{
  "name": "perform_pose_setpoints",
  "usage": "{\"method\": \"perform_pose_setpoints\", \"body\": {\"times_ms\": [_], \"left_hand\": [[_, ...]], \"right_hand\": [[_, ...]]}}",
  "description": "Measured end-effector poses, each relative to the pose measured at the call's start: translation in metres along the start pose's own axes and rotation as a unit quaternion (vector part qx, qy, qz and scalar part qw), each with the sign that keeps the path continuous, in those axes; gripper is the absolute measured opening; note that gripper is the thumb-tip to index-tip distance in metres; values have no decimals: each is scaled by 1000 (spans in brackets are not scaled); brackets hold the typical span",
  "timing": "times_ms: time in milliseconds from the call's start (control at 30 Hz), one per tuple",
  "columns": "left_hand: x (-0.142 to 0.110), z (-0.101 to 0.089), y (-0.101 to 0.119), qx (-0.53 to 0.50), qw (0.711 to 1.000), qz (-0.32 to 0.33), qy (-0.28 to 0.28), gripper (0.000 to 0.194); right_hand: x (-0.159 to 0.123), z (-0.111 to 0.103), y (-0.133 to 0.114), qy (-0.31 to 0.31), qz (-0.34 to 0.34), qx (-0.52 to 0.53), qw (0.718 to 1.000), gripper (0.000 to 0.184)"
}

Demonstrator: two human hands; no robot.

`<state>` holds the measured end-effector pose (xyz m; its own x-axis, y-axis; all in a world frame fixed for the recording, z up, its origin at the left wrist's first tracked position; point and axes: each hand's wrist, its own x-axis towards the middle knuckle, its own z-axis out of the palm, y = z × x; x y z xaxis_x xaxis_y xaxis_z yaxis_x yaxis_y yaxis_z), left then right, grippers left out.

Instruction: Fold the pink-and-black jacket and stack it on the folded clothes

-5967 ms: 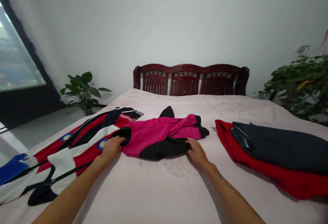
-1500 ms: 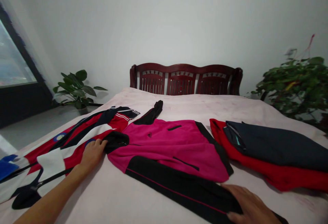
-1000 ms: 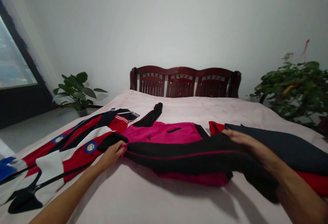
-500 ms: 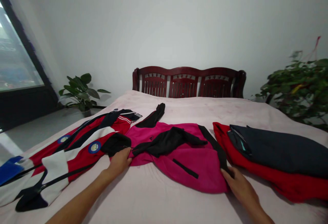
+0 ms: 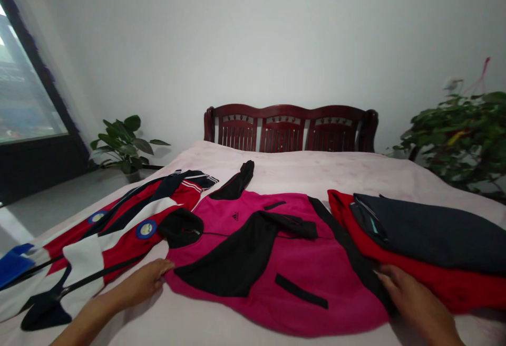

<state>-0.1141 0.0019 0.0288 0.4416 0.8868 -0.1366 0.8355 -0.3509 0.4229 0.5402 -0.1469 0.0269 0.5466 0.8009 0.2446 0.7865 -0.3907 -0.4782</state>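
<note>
A magenta and black jacket (image 5: 284, 261) lies spread flat in the middle of the pale pink bed (image 5: 316, 169), with one black sleeve folded across its front. My left hand (image 5: 144, 281) rests at the jacket's near left edge, fingertips touching the fabric. My right hand (image 5: 411, 296) lies flat on the jacket's black right side panel, fingers stretched out. Neither hand grips anything that I can see.
A red, white and navy jacket (image 5: 118, 230) lies spread on the left. A folded red garment (image 5: 435, 282) with a dark folded one (image 5: 430, 235) on top sits at the right. A dark wooden headboard (image 5: 290, 130) stands behind, with potted plants left (image 5: 124, 143) and right (image 5: 462, 140).
The jacket was pulled toward me and spread flatter. The black sleeve, swung across by my right hand, now lies smoothed over the front. Both hands have slid nearer along the jacket's sides.
</note>
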Motion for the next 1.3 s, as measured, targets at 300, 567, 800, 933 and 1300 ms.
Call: {"method": "perform_pose_setpoints", "body": {"times_ms": [300,567,800,933,1300], "left_hand": [[32,11,92,-44,999,-15,29,38],[47,77,87,69,978,-78,182,35],[41,81,77,68,968,-49,235,31],[38,85,71,48,965,-35,255,29],[37,90,64,53,959,-24,279,29]], "right_hand": [[-23,62,-141,-98,-238,37,966,46],[-41,125,-107,-2,-266,-140,954,65],[-41,130,-87,59,-275,-150,948,68],[-40,137,-76,84,-307,-127,940,63],[-38,140,-72,111,-314,-136,933,62]]}}
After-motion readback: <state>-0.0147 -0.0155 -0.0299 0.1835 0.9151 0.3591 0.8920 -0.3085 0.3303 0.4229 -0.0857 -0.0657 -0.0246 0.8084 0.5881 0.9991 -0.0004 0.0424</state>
